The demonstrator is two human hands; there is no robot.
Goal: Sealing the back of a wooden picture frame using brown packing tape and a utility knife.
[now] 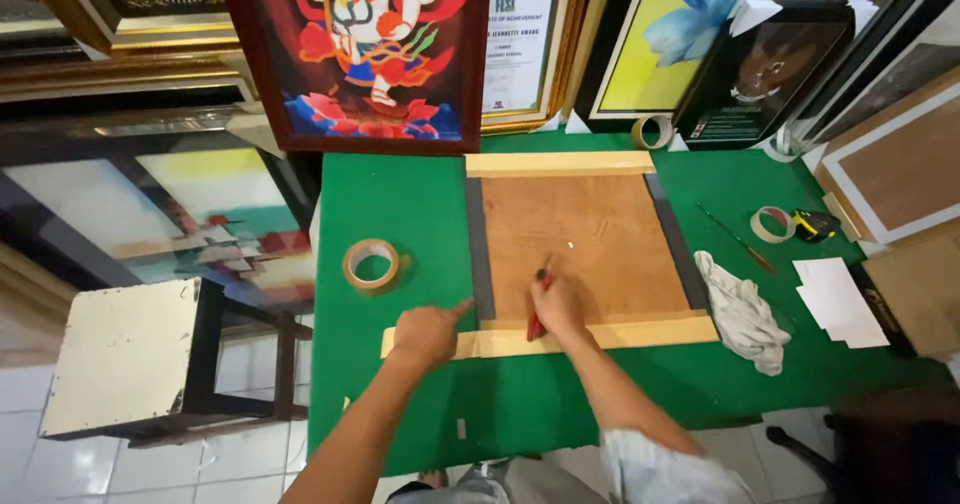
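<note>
Brown backing board [585, 249], frame centre, is looking like matt hardboard w/ faint scuffs; tan paper tape strips [560, 163] are running along top & bottom edges, grey tape down both sides, all dull. Green table top [400, 204] is reading as matt, felt-like covering. Red-handled tool [538, 309] under right hand [556, 304] is showing smooth plastic. Tape roll [372, 265], centre-left, is gleaming slightly, glossy brown. White rag [745, 314], right of board, is lying crumpled, soft cloth. White paper sheets [838, 302] far right are looking flat & matt. Stool [125, 354], lower left, is wearing chipped, worn cream paint over dark wood legs
</note>
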